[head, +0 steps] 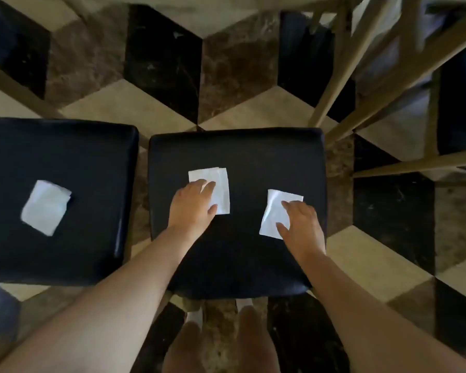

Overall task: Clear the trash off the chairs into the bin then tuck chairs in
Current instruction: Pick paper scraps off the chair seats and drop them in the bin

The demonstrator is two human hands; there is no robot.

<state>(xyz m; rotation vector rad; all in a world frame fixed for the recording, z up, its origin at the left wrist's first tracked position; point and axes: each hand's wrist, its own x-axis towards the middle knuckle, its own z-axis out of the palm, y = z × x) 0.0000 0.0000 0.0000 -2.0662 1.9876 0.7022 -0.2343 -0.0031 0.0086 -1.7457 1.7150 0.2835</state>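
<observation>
Two black padded chair seats stand side by side below me. The middle seat (237,152) carries two white folded papers. My left hand (191,205) lies on the left paper (222,184), fingers spread over its lower left part. My right hand (301,227) rests on the right paper (273,211), fingers apart over its right edge. Neither paper is lifted off the seat. A third white paper (45,207) lies alone on the left chair seat (65,157).
Pale wooden legs and rails of a table or chair (361,84) cross the upper right. The floor (226,63) is a black, brown and cream cube-pattern tile. My legs and feet (221,340) are at the bottom centre. No bin is in view.
</observation>
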